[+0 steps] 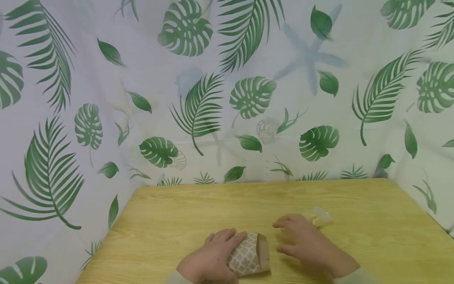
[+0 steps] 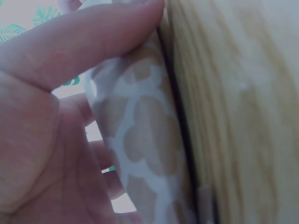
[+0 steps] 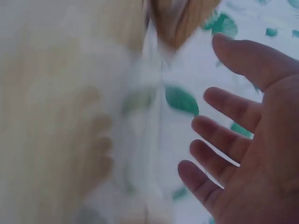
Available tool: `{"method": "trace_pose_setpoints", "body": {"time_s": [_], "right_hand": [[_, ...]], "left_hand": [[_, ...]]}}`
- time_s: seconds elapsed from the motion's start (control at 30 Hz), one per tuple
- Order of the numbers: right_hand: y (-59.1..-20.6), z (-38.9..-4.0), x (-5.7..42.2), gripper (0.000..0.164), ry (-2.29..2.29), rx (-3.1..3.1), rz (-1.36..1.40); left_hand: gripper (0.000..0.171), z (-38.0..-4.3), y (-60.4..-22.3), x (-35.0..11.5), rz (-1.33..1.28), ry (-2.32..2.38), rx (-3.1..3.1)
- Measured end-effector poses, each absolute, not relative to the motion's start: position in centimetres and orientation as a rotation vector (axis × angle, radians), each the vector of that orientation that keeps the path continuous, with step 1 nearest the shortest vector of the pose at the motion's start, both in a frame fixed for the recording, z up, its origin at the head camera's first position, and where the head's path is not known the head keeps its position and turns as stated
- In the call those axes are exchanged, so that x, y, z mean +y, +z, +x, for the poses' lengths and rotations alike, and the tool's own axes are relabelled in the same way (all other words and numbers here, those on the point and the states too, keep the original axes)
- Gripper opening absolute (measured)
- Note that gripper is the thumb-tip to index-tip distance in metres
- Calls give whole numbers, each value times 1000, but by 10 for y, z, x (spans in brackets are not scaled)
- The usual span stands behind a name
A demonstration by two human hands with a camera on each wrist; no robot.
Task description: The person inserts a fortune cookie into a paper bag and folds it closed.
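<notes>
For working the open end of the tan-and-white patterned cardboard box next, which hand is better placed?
Likely the right hand: it holds nothing and faces the open end of the box, while the left hand grips its other end.

This looks like a small screened-off corner set up around a desk point(image 1: 213, 203); whether it lies in a home, an office or a studio cannot be told. A thin white sheet point(image 1: 149, 79) rises like walls behind the desk and along its left and right sides, with soft creases showing. It carries green leaves point(image 1: 191, 27), a pale blue starfish point(image 1: 310, 55) and a faint shell point(image 1: 267, 130), a homely, decorative print. The desk has a yellowish wood grain, and its glossy top mirrors the leaves in the right wrist view.
</notes>
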State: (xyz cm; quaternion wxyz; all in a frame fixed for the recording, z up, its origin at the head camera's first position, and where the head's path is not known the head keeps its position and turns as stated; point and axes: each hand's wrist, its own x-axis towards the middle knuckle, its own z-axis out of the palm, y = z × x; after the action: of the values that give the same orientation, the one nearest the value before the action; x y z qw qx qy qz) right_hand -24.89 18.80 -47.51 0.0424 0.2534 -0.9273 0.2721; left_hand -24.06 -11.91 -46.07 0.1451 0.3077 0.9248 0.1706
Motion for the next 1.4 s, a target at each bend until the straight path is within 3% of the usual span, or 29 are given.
{"method": "trace_pose_setpoints", "body": {"time_s": [0.47, 0.93, 1.2, 1.4], "right_hand": [[-470, -267, 263, 61, 751, -2816, 500], [-475, -268, 270, 85, 737, -2940, 386], [-478, -268, 266, 73, 769, -2994, 490], [-478, -266, 265, 43, 842, -2963, 573]], "left_hand": [[109, -241, -461, -119, 878, 490, 2646], [109, -244, -463, -120, 864, 502, 2633], [108, -244, -463, -121, 863, 505, 2637], [107, -243, -462, -120, 861, 496, 2637]]}}
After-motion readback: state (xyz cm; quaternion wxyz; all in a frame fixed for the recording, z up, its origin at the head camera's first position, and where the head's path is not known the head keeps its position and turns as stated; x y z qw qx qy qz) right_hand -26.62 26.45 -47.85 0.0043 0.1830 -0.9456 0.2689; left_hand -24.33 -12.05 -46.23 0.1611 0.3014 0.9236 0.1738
